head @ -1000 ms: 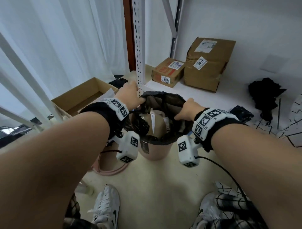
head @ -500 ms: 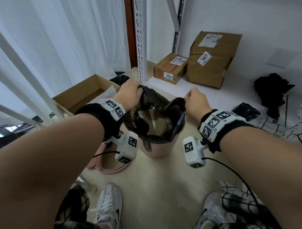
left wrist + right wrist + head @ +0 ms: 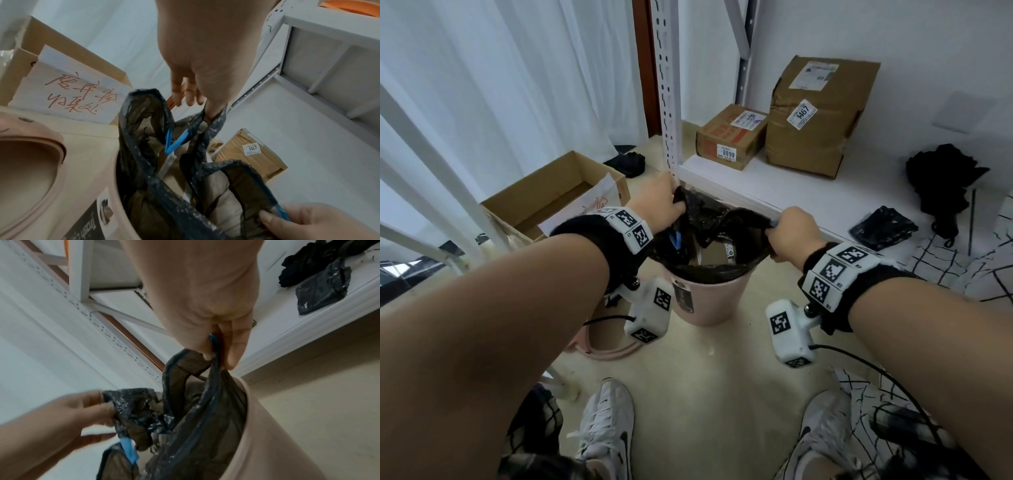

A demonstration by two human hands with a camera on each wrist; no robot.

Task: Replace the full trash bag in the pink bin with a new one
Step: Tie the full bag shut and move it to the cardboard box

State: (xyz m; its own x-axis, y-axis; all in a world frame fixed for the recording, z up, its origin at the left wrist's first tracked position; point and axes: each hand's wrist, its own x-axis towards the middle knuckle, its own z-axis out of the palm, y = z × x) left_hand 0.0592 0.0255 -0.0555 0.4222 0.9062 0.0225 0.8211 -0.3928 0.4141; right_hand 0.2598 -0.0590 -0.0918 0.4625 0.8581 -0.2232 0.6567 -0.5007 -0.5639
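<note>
On the cream floor, just in front of the low white shelf's front edge, stood the pink bin (image 3: pixel 709 301) with the full black trash bag (image 3: pixel 709 270) still seated in it. The left hand (image 3: pixel 659 202) pinched the bag's rim at the far-left side, fingers curled round a gathered fold, and the right hand (image 3: pixel 792 233) was clenched on the opposite side of the rim together with the blue drawstring (image 3: pixel 214 341). Holding the two sides apart and above the bin seemed meant to free the rim from the bin's lip and gather the mouth, so the bag could be drawn shut and lifted without spilling the cardboard and paper inside. A second loop of blue drawstring (image 3: pixel 174 142) hung loose below the left hand's grip, not yet taken.

A pink ring-shaped bin lid (image 3: pixel 606 346) lay on the floor to the bin's left, likely set aside to clear the rim. A folded black bag (image 3: pixel 881 228) lay on the shelf near its front edge, probably the replacement. Farther back on the shelf sat two cardboard parcels (image 3: pixel 818 116), and a crumpled black bundle (image 3: pixel 945 178) lay to the right. An open cardboard box (image 3: pixel 551 195) stood on the floor by the white curtains (image 3: pixel 500 85).
</note>
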